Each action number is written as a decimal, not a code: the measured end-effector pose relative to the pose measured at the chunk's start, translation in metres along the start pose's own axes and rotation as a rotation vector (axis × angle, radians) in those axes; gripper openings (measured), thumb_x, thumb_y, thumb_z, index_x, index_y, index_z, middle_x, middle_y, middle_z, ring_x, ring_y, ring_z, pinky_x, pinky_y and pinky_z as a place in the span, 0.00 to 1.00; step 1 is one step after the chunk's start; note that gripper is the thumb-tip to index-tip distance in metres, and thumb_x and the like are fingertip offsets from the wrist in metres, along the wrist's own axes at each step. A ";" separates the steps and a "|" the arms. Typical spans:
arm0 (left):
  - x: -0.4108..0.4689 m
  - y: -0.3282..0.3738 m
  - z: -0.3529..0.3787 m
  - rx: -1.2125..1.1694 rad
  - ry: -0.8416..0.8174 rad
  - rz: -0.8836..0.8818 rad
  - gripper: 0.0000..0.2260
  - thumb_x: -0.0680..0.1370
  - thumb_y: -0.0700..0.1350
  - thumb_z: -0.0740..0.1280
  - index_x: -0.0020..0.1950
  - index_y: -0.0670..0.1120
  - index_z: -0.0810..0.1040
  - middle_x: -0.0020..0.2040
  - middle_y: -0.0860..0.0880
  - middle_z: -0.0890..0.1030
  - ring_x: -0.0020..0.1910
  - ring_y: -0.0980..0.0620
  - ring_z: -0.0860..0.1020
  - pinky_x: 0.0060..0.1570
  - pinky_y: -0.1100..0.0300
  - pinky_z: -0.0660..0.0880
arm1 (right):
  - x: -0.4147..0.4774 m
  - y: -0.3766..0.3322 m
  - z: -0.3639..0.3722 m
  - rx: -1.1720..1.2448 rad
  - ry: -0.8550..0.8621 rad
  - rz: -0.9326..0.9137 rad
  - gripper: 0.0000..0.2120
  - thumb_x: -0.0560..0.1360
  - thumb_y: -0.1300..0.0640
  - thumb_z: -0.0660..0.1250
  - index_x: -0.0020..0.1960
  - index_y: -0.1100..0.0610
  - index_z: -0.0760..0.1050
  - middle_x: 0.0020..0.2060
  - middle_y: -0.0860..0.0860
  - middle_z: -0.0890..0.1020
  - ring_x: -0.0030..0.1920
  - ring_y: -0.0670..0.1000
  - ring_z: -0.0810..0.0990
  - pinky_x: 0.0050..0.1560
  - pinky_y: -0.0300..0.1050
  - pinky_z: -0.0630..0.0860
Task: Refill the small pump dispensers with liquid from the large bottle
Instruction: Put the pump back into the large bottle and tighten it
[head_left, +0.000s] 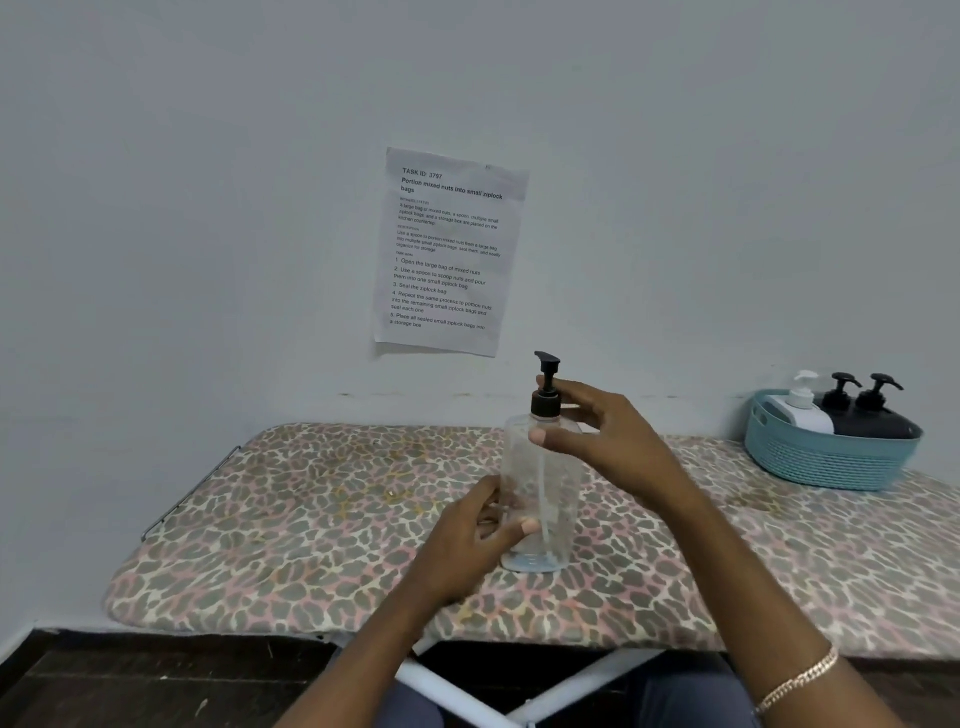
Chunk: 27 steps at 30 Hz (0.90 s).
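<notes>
While our left hand (467, 535) wraps its fingers round the lower body of the clear pump bottle (540, 493), upright on the leopard-print board (311, 519), our right hand (608, 436) pinches thumb and fingers about the black pump collar (545, 406). We judge the pump is about to be unscrewed. Only a thin blue pool (532, 562) lies at the bottom. Done well, we pin the base down, turn the collar alone, then lift straight so the dip tube (544, 514) clears without dripping. Three small dispensers (872, 415) stand in the teal basket (826, 462), well apart to the right.
</notes>
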<state>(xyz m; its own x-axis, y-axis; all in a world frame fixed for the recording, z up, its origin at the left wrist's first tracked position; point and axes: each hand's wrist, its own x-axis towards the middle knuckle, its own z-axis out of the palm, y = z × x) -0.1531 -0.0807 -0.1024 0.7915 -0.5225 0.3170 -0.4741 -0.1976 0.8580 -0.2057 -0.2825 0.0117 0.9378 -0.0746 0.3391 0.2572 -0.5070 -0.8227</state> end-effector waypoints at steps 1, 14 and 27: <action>0.001 -0.001 0.000 -0.012 -0.010 -0.002 0.23 0.79 0.62 0.72 0.73 0.62 0.73 0.65 0.65 0.81 0.63 0.64 0.80 0.63 0.66 0.76 | 0.000 0.002 -0.010 -0.031 -0.084 0.002 0.32 0.73 0.45 0.79 0.74 0.40 0.74 0.65 0.36 0.81 0.65 0.38 0.79 0.63 0.43 0.73; 0.050 -0.003 0.035 -0.134 -0.044 -0.044 0.21 0.80 0.59 0.69 0.72 0.69 0.70 0.66 0.65 0.80 0.65 0.66 0.78 0.57 0.70 0.77 | 0.013 0.031 -0.063 -0.253 -0.069 0.035 0.30 0.69 0.46 0.82 0.69 0.43 0.79 0.57 0.40 0.85 0.55 0.39 0.84 0.61 0.52 0.82; 0.225 0.045 0.182 0.021 -0.078 0.028 0.47 0.70 0.58 0.81 0.83 0.56 0.60 0.75 0.49 0.73 0.72 0.49 0.75 0.68 0.47 0.76 | 0.059 0.102 -0.175 -0.519 0.474 0.159 0.34 0.71 0.45 0.81 0.71 0.58 0.76 0.57 0.53 0.83 0.49 0.50 0.82 0.51 0.47 0.79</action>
<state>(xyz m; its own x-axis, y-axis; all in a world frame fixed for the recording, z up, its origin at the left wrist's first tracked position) -0.0668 -0.3582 -0.0667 0.7457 -0.5911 0.3075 -0.5041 -0.1987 0.8405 -0.1648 -0.4889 0.0271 0.7222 -0.4862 0.4920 -0.1280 -0.7930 -0.5957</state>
